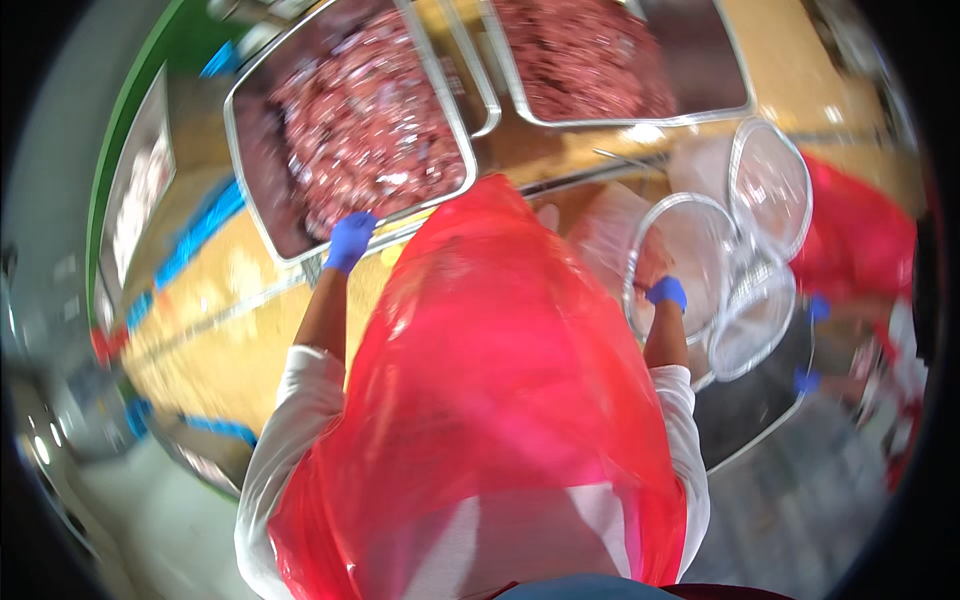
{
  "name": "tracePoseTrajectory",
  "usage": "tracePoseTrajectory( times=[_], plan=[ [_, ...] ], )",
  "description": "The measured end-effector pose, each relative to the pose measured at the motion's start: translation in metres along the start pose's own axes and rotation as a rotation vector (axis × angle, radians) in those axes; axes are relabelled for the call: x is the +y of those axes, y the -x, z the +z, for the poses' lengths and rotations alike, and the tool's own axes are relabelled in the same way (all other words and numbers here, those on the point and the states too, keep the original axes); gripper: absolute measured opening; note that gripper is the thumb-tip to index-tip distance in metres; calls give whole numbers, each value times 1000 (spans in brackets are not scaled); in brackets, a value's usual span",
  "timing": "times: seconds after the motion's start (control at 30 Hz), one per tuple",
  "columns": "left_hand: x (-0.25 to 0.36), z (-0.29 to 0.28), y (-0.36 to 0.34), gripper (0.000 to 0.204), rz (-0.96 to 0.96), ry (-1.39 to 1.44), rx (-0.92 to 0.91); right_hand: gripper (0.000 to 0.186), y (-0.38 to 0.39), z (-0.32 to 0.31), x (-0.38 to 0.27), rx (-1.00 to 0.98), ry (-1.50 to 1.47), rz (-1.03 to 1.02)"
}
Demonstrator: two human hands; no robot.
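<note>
Bench [210, 320], left tub [258, 150] and left container [700, 245], with your left hand [350, 242] at the tub and your right hand [667, 292] at the container.
Your red apron [490, 340] hangs over the near side of the bench; the metal left tub, at its far side, bears a heap of pink-red meat [375, 130], and the right tub [705, 60], well to its right, carries more. The clear, round left container is at your right, just beside 2 other clear containers [775, 190]. Beyond these, at the right, shows more red plastic [850, 240]. Your left hand, blue-gloved, is at the left tub's near rim; you cannot tell from this view whether it grips. Your right hand, also blue-gloved, has its fingers curled against the left container's near side; its grasp cannot be told either.
</note>
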State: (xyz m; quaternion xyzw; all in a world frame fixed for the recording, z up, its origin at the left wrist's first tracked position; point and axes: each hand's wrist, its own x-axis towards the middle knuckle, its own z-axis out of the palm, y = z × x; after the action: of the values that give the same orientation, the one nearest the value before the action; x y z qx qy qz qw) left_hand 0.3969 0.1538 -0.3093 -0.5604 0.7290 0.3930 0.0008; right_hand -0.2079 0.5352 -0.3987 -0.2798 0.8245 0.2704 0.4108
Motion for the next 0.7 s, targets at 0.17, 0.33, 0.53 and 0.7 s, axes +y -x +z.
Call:
tracePoseTrajectory(
  times=[0.17,0.33,0.53,0.7],
  plan=[
    [-19,2,57,29,-326,94,365,54,-4,-16,-30,16,63,-39],
    [-101,6,17,28,-380,132,464,61,2,-21,32,96,-31,-13],
    [-230,35,-73,35,-458,7,188,55,135,-119,25,322,-559,318],
    [-248,35,-145,32,-845,-8,204,51,225,-142,-29,495,-852,481]
  ],
)
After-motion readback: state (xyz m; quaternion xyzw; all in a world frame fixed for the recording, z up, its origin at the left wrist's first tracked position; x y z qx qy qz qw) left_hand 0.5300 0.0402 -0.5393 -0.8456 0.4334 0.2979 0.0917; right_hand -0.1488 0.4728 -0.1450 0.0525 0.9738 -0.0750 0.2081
